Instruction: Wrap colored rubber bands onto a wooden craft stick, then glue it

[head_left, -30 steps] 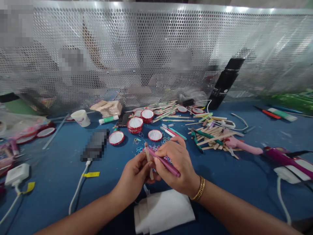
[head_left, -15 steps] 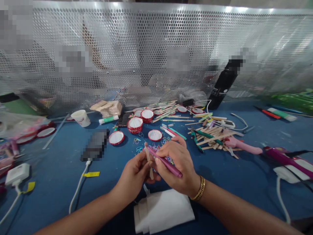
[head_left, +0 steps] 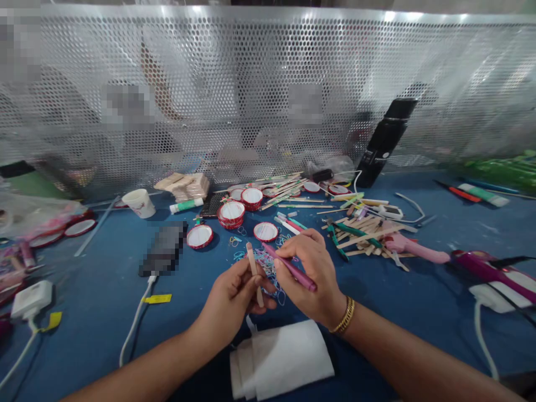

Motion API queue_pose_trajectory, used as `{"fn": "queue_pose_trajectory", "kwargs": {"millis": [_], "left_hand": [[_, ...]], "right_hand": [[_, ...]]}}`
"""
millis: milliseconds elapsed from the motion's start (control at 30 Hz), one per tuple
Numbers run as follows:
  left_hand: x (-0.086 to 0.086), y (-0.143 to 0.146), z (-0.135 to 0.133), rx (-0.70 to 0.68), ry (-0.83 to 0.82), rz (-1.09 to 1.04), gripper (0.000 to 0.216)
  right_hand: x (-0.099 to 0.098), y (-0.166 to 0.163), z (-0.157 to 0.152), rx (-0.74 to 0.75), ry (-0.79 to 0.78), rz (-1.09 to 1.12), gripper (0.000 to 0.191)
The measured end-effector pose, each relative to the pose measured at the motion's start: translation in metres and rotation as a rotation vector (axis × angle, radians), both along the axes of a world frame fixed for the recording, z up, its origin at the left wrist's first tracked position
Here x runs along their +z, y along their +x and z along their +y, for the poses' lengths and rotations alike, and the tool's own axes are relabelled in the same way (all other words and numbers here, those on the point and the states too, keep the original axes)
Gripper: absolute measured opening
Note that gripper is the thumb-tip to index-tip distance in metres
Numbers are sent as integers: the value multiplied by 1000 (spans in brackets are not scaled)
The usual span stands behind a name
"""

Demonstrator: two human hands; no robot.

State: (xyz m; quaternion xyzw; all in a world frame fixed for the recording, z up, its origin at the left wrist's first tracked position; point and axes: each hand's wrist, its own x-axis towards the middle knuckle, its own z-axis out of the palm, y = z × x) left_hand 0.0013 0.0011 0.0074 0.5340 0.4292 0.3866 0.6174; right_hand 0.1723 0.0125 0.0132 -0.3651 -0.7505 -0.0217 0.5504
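Observation:
Between the thumb and fingers of my left hand [head_left: 232,293] stands a flat wooden craft stick [head_left: 254,271], its top end coloured pinkish. My right hand [head_left: 310,273] grips a purple-pink marker pen [head_left: 294,271] like a writing tool, its tip pointing up and left, a short way right of the stick. Pen and stick are apart. Behind and under both hands lies a scatter of small coloured rubber bands [head_left: 268,261]. A folded white cloth [head_left: 288,357] rests on the blue table just below my hands.
Round red-rimmed lids [head_left: 200,236] and a paper cup [head_left: 139,202] stand beyond. A phone [head_left: 164,248] with a white cable lies left. To the right are a pile of craft sticks [head_left: 368,231], green-handled pliers [head_left: 335,240] and a glue gun [head_left: 414,248]. A black bottle [head_left: 385,145] leans against the perforated metal screen [head_left: 259,72].
My right hand has drawn the pen away from the stick, slightly right and down, showing more of the rubber bands. My left hand still holds the stick in nearly the same place.

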Motion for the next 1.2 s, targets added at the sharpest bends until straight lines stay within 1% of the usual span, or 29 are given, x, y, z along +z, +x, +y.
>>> {"fn": "queue_pose_trajectory", "kwargs": {"millis": [100, 400, 800, 1033, 1200], "left_hand": [[-2, 0, 1, 4, -33, -38, 33], [-8, 1, -1, -23, -24, -84, 33], [-5, 1, 1, -31, -86, -68, 40], [-3, 2, 0, -35, -64, -67, 41], [-4, 0, -1, -35, -83, -47, 41]], "right_hand": [[0, 0, -1, 22, 50, 4, 15], [-3, -2, -5, 74, 44, 13, 20], [-4, -1, -3, 64, 33, 3, 15], [-2, -3, -4, 94, 6, -25, 13], [-1, -2, -2, 34, 10, -18, 11]]}}
